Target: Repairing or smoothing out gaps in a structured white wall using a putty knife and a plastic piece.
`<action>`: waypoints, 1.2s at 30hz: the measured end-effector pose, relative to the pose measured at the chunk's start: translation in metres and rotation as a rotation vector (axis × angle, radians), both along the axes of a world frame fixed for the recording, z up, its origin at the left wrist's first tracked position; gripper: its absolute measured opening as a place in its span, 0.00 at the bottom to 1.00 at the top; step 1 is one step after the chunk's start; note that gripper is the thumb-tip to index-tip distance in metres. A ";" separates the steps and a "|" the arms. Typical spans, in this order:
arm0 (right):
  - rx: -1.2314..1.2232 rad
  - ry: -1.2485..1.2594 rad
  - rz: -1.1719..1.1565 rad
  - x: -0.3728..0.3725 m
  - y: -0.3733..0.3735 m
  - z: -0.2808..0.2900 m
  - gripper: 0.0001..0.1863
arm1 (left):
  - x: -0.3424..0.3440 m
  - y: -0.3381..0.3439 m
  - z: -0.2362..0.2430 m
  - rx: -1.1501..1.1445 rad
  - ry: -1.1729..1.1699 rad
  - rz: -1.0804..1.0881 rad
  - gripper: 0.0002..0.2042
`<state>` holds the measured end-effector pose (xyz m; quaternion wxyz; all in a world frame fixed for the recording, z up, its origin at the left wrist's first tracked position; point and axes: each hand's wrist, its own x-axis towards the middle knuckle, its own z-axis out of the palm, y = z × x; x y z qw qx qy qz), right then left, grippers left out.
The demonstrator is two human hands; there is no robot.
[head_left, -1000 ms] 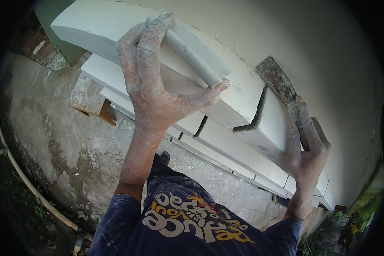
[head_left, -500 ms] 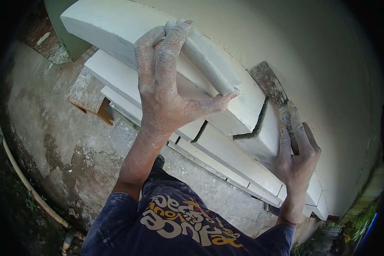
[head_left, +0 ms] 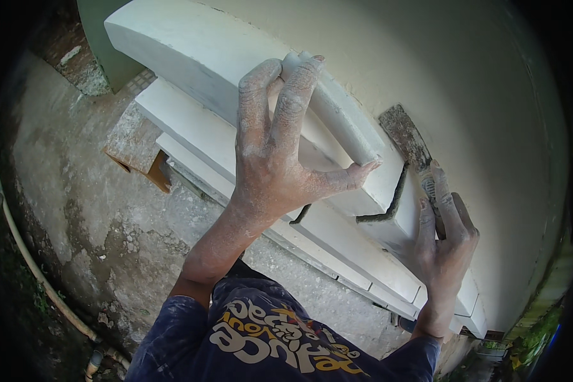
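Observation:
My left hand (head_left: 275, 149), coated in pale dust, grips a white rounded bar (head_left: 341, 109) lengthwise between its thumb at one end and its fingertips at the other. The bar is over the top of a thick white moulding block (head_left: 191, 48), near the wall. My right hand (head_left: 449, 245) holds a worn putty knife (head_left: 406, 135) by its handle, the crusted blade pointing up beside the wall. A dark gap (head_left: 395, 197) parts this block from the neighbouring one (head_left: 406, 213), between my two hands.
The pale wall (head_left: 490, 146) rises along the right. Several white mouldings (head_left: 191, 121) lie stepped below the top block. A dusty box (head_left: 132, 140) stands on the stained concrete floor (head_left: 63, 172). A pipe (head_left: 28, 258) runs along the left edge.
My left hand has moved right and slightly down with the white bar, its end now closer to the gap. The right hand keeps hold of the putty knife with little shift.

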<state>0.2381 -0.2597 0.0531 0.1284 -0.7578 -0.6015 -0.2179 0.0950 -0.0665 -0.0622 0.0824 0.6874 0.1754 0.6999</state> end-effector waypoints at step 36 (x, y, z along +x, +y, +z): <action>0.026 -0.016 0.027 -0.001 0.004 -0.008 0.27 | -0.010 0.007 -0.005 0.041 0.025 -0.086 0.53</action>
